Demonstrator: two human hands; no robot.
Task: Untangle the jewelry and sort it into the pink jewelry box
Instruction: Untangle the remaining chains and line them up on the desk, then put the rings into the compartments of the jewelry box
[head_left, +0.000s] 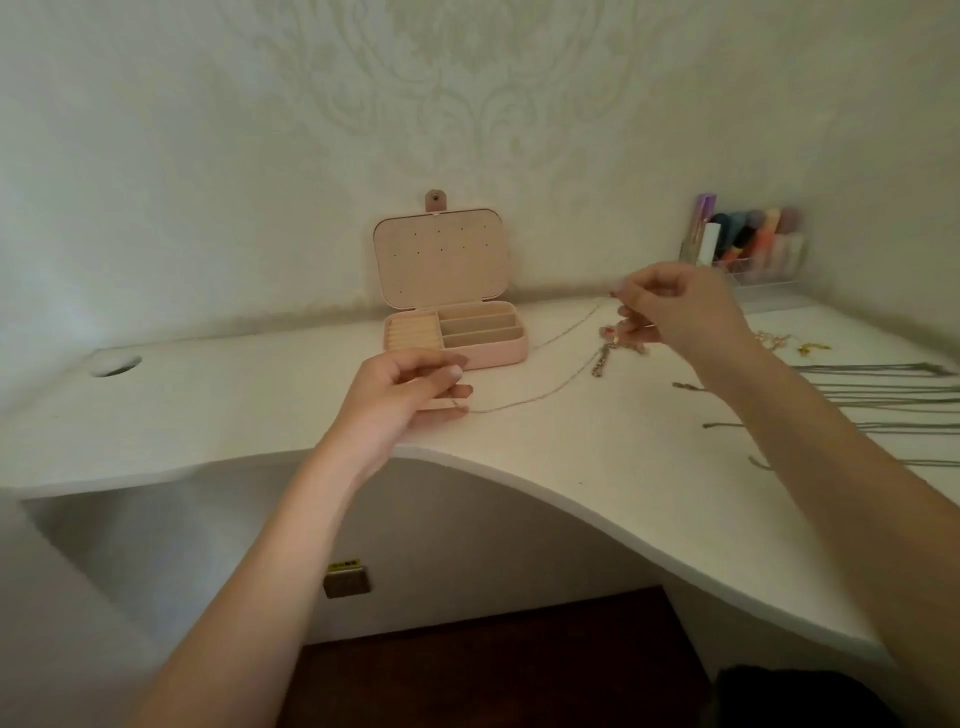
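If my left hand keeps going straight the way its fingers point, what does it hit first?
Probably the pink jewelry box: the left hand, pinching the thin chain, points up-right toward its front wall. Depth is unclear.

no legible text, small yellow tag (345, 564) too blurred

L hand (410, 387), R hand (670, 306) — both pinching.
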